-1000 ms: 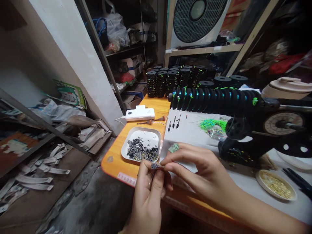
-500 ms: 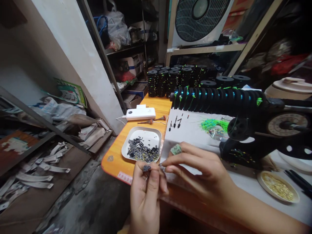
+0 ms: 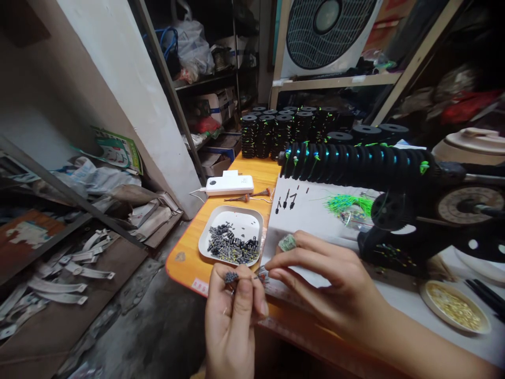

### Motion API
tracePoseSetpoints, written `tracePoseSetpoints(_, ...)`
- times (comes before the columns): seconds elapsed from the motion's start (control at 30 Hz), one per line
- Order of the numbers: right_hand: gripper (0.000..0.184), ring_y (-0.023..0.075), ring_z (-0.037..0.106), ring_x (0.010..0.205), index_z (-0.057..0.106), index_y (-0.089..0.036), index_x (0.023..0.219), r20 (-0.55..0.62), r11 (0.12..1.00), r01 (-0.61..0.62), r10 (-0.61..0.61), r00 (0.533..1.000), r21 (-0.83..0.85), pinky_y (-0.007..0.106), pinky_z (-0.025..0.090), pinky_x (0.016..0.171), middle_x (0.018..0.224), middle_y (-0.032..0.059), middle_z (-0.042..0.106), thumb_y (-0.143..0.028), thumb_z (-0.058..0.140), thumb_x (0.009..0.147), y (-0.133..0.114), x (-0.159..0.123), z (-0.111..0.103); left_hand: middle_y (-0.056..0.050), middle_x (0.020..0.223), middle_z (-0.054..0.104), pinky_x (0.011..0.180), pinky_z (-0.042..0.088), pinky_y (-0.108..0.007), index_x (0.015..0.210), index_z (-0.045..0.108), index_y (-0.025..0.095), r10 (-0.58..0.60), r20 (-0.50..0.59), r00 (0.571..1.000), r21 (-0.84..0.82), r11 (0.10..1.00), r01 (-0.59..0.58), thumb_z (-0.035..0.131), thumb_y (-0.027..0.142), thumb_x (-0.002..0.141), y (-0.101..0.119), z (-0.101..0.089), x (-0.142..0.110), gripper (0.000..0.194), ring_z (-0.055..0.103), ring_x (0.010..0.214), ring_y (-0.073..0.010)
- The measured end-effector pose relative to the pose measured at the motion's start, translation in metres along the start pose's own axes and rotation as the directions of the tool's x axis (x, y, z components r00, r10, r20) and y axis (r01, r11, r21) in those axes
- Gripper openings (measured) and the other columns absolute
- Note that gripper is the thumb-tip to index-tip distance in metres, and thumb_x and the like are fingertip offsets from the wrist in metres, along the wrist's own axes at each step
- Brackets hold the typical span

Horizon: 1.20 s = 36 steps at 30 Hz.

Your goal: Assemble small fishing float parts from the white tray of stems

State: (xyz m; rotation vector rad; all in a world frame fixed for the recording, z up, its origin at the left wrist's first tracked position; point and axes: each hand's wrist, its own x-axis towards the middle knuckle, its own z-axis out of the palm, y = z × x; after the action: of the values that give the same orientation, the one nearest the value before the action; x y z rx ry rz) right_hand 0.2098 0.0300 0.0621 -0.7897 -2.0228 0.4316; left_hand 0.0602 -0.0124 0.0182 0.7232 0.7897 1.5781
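Note:
My left hand is raised at the table's near edge, its thumb and fingers pinched on a small dark grey part. My right hand comes in from the right with its fingertips pinched together just right of that part, holding something tiny that I cannot make out. A small green item sits at my right index finger. Just beyond both hands stands a white tray with several of the same dark parts.
On the orange table lie a white sheet, a white power bank, stacks of black spools, a spindle loaded with spools, green line and a dish of yellow bits. Cluttered shelves stand left and behind.
My left hand has drawn the dark part a little to the left, away from my right fingertips. The view has shifted slightly.

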Motion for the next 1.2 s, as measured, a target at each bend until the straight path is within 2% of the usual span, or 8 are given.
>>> tracePoseSetpoints(0.43,0.015,0.0111,0.046,0.056,0.075,-0.015,0.102,-0.003,0.996,0.036,-0.036,0.999,0.08,0.021,0.035,0.048,0.065,-0.0003,0.054,-0.012,0.063,0.092,-0.005,-0.002,-0.001,0.003,0.071,0.057,0.059,0.044,-0.02,0.079,0.059,0.022,-0.057,-0.082,0.995,0.064,0.996,0.063,0.071,0.039,0.088,-0.007,0.009,-0.003,0.023,0.052,0.063,-0.0105)
tracePoseSetpoints(0.53,0.011,0.012,0.046,0.058,0.07,-0.013,0.095,0.006,0.996,0.085,-0.085,0.996,0.024,0.022,0.036,0.05,0.067,0.0005,0.054,-0.012,0.06,0.094,-0.005,-0.001,0.002,0.001,0.086,0.058,0.064,0.048,-0.02,0.08,0.062,0.022,0.009,-0.108,0.994,0.055,0.998,-0.003,0.074,0.037,0.087,-0.008,0.014,-0.001,0.02,0.057,0.073,-0.0121)
tracePoseSetpoints(0.63,0.012,0.0147,0.047,0.065,0.063,-0.015,0.088,0.026,0.99,0.117,-0.116,0.993,-0.073,0.024,0.037,0.054,0.072,0.0027,0.054,-0.011,0.054,0.094,-0.006,-0.001,0.007,0.0,0.102,0.058,0.062,0.047,-0.018,0.077,0.062,0.021,0.129,-0.149,0.98,0.027,0.992,-0.126,0.077,0.033,0.084,-0.009,0.017,-0.001,0.02,0.051,0.067,-0.0076)
tracePoseSetpoints(0.83,0.016,0.0178,0.043,0.067,0.057,-0.017,0.091,0.079,0.948,0.17,-0.155,0.985,-0.27,0.027,0.037,0.058,0.075,0.0034,0.05,-0.008,0.045,0.096,-0.003,-0.001,0.001,0.004,0.069,0.053,0.054,0.041,-0.016,0.078,0.061,0.023,0.211,-0.079,0.974,-0.096,0.971,-0.218,0.073,0.027,0.088,0.01,0.004,0.005,0.016,0.046,0.059,-0.0084)
tracePoseSetpoints(0.93,0.015,0.0167,0.044,0.066,0.055,-0.018,0.095,0.074,0.935,0.177,-0.162,0.984,-0.306,0.027,0.037,0.059,0.076,0.0023,0.05,-0.008,0.044,0.097,0.001,0.0,-0.009,0.004,0.067,0.056,0.06,0.044,-0.019,0.082,0.061,0.024,0.341,-0.047,0.939,0.085,0.938,-0.336,0.073,0.026,0.088,0.027,-0.013,0.015,0.013,0.051,0.063,-0.0104)
tracePoseSetpoints(1.0,0.013,0.0151,0.044,0.064,0.053,-0.018,0.096,0.1,0.945,0.177,-0.155,0.983,-0.273,0.025,0.037,0.058,0.076,0.0009,0.049,-0.008,0.045,0.098,0.001,0.001,-0.012,0.002,0.07,0.062,0.08,0.048,-0.027,0.084,0.062,0.025,0.349,0.033,0.937,0.317,0.885,-0.34,0.07,0.026,0.09,0.033,-0.027,0.022,0.011,0.062,0.08,-0.0164)
tracePoseSetpoints(1.07,0.013,0.0141,0.045,0.064,0.052,-0.018,0.094,0.121,0.959,0.177,-0.153,0.981,-0.219,0.024,0.037,0.058,0.075,0.0,0.048,-0.007,0.046,0.097,-0.001,0.003,-0.013,0.0,0.071,0.065,0.086,0.046,-0.032,0.082,0.062,0.024,0.255,0.098,0.962,0.526,0.807,-0.268,0.067,0.027,0.092,0.034,-0.039,0.026,0.012,0.064,0.086,-0.0208)
tracePoseSetpoints(1.2,0.009,0.0127,0.048,0.068,0.055,-0.017,0.09,0.149,0.978,0.129,-0.104,0.983,-0.166,0.022,0.038,0.059,0.08,0.0012,0.05,-0.01,0.054,0.095,-0.002,0.005,-0.014,-0.001,0.073,0.063,0.068,0.042,-0.029,0.084,0.064,0.023,0.076,0.174,0.982,0.8,0.571,-0.186,0.061,0.025,0.093,0.031,-0.049,0.029,0.009,0.058,0.068,-0.0203)
